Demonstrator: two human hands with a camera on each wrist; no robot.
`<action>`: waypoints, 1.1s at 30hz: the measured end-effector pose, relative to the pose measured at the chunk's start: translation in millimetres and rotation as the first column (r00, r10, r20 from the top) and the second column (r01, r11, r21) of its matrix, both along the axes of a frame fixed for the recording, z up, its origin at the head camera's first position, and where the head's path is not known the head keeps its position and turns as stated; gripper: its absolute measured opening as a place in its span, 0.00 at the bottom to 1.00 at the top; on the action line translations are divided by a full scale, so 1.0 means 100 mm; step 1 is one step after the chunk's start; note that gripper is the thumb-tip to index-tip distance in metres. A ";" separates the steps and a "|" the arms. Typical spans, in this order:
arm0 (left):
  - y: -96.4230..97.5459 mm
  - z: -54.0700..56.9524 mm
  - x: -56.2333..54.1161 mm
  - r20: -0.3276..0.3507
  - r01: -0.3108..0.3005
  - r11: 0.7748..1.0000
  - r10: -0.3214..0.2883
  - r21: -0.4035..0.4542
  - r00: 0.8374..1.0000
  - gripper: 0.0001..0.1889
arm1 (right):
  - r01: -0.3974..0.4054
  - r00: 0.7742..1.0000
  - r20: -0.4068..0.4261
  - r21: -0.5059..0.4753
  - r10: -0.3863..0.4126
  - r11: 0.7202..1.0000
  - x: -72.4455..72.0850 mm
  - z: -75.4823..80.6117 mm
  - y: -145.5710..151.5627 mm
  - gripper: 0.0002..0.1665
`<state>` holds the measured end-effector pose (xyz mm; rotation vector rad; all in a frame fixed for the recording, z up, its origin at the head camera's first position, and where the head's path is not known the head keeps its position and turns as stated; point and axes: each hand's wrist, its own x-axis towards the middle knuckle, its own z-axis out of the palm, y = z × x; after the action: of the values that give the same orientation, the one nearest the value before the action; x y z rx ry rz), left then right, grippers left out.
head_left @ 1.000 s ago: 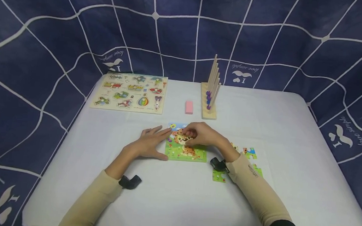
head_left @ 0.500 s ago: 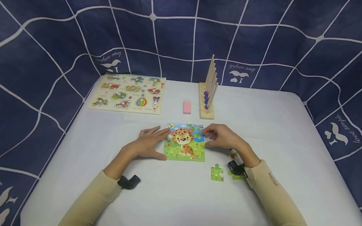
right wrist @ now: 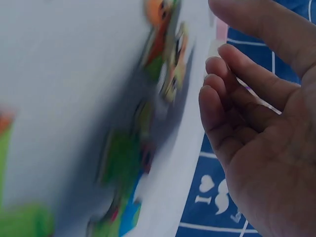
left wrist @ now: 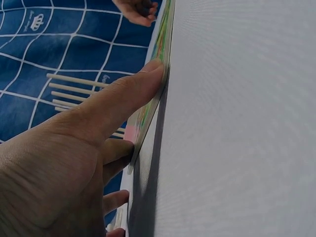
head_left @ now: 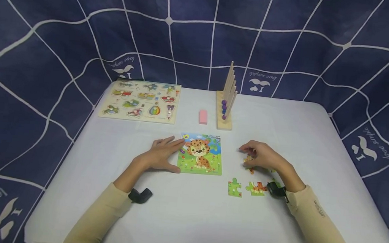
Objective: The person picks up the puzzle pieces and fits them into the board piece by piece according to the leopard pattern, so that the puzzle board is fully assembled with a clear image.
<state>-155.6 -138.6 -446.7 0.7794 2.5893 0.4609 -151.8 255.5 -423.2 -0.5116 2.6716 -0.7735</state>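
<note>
A leopard picture puzzle board (head_left: 201, 156) lies flat on the white table. My left hand (head_left: 159, 155) rests at its left edge with fingers spread; in the left wrist view the thumb touches the board's rim (left wrist: 157, 94). To the right of the board, my right hand (head_left: 264, 156) hovers over loose jigsaw pieces, fingers loosely bent and nothing between them. A spotted orange piece (head_left: 250, 168) shows partly beneath its fingers. Nearer me lie a green piece (head_left: 234, 188) and a green-and-orange piece (head_left: 256, 188). Other pieces, blurred in the right wrist view, are partly hidden by the hand.
At the back left lies a wooden peg puzzle (head_left: 139, 101) with vehicle pictures. A pink block (head_left: 203, 117) sits behind the leopard board. Beside it stands a wooden rack (head_left: 224, 123) with tall upright sticks and purple and blue beads. A dark blue checked cloth (head_left: 194, 41) hangs behind the table.
My right hand has moved right, from over the leopard board past its right edge to above the loose pieces. The left hand has stayed at the board's left edge.
</note>
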 end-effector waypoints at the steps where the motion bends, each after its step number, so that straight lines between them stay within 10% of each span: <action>1: 0.00 0.00 0.00 0.002 -0.001 1.000 0.001 -0.001 1.000 0.57 | 0.002 1.000 0.005 0.003 -0.002 1.000 0.01 -0.01 0.03 0.30; 33: 0.00 -0.01 -0.01 0.004 -0.002 1.000 0.002 -0.015 1.000 0.57 | 0.043 0.993 0.105 0.056 -0.049 0.997 0.03 -0.05 0.19 0.36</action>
<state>-156.4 -138.2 -448.0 0.7703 2.5869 0.4433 -148.3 274.4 -428.3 -0.3851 2.6058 -0.7185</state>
